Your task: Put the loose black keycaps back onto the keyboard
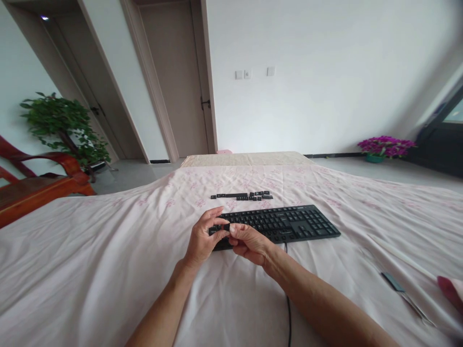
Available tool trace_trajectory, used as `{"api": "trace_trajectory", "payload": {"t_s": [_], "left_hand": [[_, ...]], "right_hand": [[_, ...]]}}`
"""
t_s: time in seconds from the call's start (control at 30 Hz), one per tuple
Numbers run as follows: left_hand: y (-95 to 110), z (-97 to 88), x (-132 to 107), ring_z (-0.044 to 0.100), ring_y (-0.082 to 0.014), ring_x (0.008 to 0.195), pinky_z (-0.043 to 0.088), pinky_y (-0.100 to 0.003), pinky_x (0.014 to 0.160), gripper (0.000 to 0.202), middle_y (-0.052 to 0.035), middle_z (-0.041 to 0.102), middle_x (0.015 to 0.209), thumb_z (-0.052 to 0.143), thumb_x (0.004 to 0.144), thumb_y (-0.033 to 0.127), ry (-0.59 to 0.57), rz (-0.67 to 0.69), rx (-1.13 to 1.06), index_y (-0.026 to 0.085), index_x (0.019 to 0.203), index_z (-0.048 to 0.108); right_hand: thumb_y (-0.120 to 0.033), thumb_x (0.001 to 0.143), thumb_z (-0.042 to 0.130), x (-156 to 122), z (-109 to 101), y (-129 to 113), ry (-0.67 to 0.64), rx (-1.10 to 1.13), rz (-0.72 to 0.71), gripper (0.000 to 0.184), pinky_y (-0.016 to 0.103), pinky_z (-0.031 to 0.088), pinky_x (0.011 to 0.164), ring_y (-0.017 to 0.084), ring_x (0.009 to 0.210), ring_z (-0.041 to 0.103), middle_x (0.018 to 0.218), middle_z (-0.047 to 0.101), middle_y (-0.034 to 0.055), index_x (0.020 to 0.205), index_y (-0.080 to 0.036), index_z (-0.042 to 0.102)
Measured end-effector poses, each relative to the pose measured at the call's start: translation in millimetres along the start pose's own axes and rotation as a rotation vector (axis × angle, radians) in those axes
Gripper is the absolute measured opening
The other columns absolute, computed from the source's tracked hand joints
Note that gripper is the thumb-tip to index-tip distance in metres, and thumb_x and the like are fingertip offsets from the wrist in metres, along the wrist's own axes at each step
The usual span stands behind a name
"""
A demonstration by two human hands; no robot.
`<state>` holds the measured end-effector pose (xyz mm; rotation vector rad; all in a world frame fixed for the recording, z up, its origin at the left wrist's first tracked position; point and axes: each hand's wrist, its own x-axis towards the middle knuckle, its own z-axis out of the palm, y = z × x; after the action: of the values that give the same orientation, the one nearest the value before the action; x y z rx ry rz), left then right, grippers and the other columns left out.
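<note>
A black keyboard (285, 222) lies on a pale pink sheet (108, 255) in front of me. My left hand (204, 237) rests on the keyboard's left end, fingers curled and pressing there. My right hand (249, 243) sits right beside it, thumb and fingers pinched on a small black keycap (226, 227) at that same end. A row of several loose black keycaps (242, 195) lies on the sheet just beyond the keyboard. The keyboard's black cable (288, 313) runs back toward me under my right forearm.
A thin metal tool with a dark handle (403, 292) lies on the sheet at the right, near a pinkish object (450, 290) at the frame edge. A wooden chair (39, 180) and a green plant (63, 123) stand left; purple flowers (385, 146) stand right.
</note>
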<state>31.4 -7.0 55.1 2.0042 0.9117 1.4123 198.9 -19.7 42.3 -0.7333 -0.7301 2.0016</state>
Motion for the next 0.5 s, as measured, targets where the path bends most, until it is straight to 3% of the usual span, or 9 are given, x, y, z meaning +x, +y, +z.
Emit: {"api": "trace_trajectory", "payload": {"t_s": [0.5], "left_hand": [[-5.6,4.8,-5.5,0.058,-0.0221,0.109,0.043,-0.043,0.101,0.011,-0.0077,0.063,0.114,0.065,0.078,0.02,0.048,0.134,0.198,0.022,0.089,0.064]], "right_hand": [[-0.031,0.053,0.086,-2.2,0.2,-8.4,0.103,-0.109,0.025,0.038,0.015,0.011,0.038,0.002,0.048,0.036,0.062,0.051,-0.0039,0.074,-0.014,0.059]]}}
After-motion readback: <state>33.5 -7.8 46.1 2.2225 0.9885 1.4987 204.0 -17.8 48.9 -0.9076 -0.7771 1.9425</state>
